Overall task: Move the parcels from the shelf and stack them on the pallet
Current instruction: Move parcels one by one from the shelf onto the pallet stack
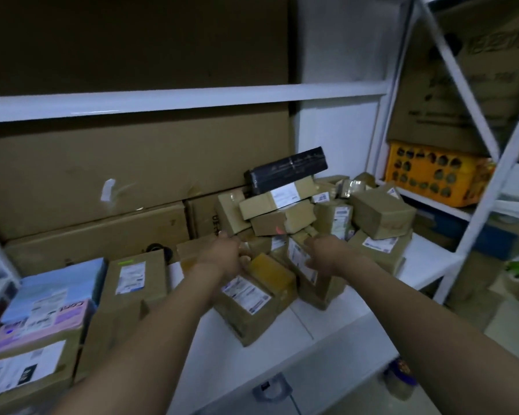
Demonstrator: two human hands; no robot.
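A heap of brown taped parcels (282, 218) with white labels lies on the white shelf (336, 322), and a black parcel (288, 169) sits on top. My left hand (226, 259) reaches into the heap's front, its fingers curled against a small brown parcel (261, 244). My right hand (327, 254) is on the upper edge of a tilted labelled parcel (300, 265), fingers over the top and thumb on its face. A yellowish parcel (270, 272) and a larger labelled one (246, 298) lie just below my hands. No pallet is in view.
Large cartons (102, 181) line the shelf's back. Flat labelled parcels (132, 280) and pink and blue packets (42, 313) lie at the left. To the right, a neighbouring rack (492, 181) holds an orange crate (432, 175) and more boxes.
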